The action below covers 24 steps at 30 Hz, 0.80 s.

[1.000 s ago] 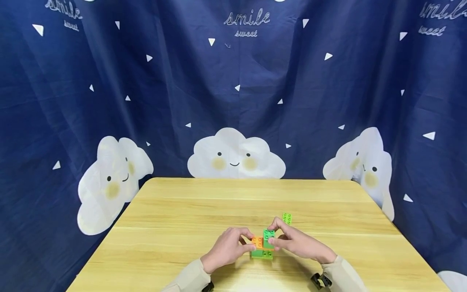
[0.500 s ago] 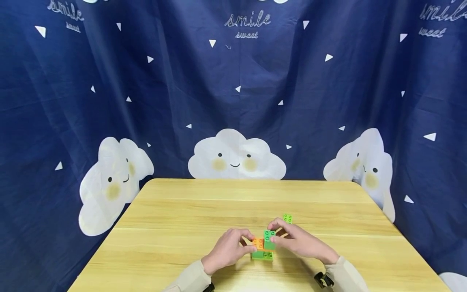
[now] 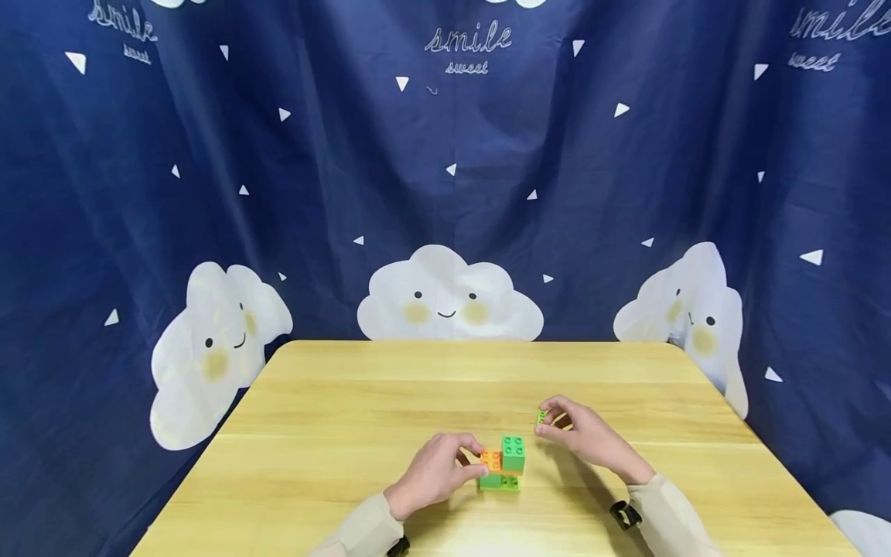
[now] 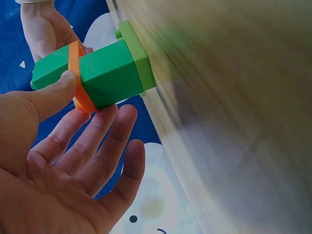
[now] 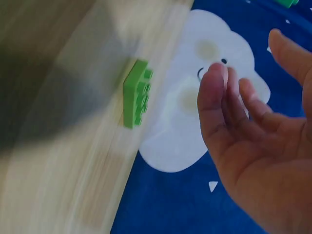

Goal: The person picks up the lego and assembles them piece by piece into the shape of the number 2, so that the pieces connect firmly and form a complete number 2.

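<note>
My left hand [image 3: 435,473] pinches an orange building-block plate [image 4: 80,85] between thumb and fingers. That plate is part of a small stack on the table: a lime plate [image 4: 139,58] at the bottom, a green block [image 4: 111,73] above it, then the orange plate. A second green block [image 3: 513,455] tops the orange plate's right half, with nothing holding it. Farther back and to the right, my right hand [image 3: 588,437] hovers with loosely bent, parted fingers. Below it, a loose lime plate [image 5: 132,95] lies studs up on the table, apart from the fingers in the right wrist view.
The light wooden table [image 3: 348,418] stretches out on all sides of the stack. A dark blue curtain [image 3: 320,193] with white clouds hangs behind its far edge. A black strap [image 3: 625,514] circles the right wrist.
My right hand has let go of the upper green block and moved back and right, over the loose lime plate. My left hand stays on the orange plate.
</note>
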Each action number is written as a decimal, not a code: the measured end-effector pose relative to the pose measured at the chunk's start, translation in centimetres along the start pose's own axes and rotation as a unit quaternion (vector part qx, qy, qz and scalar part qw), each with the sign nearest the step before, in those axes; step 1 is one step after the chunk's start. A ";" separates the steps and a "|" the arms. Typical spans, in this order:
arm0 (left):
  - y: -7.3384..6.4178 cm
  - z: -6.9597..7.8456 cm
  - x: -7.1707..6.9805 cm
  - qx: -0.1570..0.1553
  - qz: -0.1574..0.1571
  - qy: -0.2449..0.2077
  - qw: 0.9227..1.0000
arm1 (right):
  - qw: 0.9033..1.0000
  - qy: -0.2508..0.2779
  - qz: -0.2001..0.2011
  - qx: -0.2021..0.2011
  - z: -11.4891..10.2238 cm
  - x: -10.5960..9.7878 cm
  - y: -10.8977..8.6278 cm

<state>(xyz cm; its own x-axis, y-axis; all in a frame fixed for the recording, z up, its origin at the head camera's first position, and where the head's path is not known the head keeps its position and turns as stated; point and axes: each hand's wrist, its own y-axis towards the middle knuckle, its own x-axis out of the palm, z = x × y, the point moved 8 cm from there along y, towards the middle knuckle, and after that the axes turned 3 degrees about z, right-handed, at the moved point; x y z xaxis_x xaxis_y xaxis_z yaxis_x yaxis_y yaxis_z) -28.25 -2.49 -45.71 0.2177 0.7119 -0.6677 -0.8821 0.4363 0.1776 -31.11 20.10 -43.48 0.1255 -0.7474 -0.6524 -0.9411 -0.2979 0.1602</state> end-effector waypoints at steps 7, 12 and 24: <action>0.0 -0.4 0.2 -0.002 0.001 -0.003 1.000 | 0.995 -0.049 0.067 0.046 1.5 -1.2 1.3; 0.1 -0.4 0.1 -0.005 0.000 -0.002 1.000 | 0.990 -0.097 0.081 0.069 2.1 -1.6 2.1; 0.0 -0.3 0.1 -0.009 0.001 -0.007 1.000 | 0.981 -0.144 0.042 0.126 4.0 -0.3 3.1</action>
<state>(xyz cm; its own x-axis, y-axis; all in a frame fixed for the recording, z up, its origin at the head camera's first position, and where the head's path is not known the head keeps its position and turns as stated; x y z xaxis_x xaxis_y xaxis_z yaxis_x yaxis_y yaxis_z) -28.33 -2.59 -45.94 0.2223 0.7201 -0.6573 -0.8895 0.4259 0.1657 -35.30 21.82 -45.72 -0.0154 -0.5537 -0.8325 -0.9965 -0.0596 0.0580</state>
